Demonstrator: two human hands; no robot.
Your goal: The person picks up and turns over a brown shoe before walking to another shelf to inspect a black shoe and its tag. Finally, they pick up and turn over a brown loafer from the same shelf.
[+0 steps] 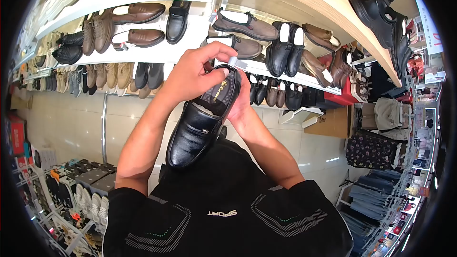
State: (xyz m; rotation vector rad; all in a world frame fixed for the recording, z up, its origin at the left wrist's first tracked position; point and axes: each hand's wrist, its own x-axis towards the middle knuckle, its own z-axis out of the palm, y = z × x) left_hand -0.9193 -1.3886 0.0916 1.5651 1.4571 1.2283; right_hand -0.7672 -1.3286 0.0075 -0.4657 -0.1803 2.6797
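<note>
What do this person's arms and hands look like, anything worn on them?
The left hand and right hand are bare: no gloves, watch or rings show. Forearms uncovered. Short black sleeves of a black shirt with pale striped panels and a SPORT print.

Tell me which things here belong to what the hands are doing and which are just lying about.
In hand: black loafer, held by left hand and right hand.
Lying about: brown shoes, black dress shoes, folded clothes, cardboard box.
</note>
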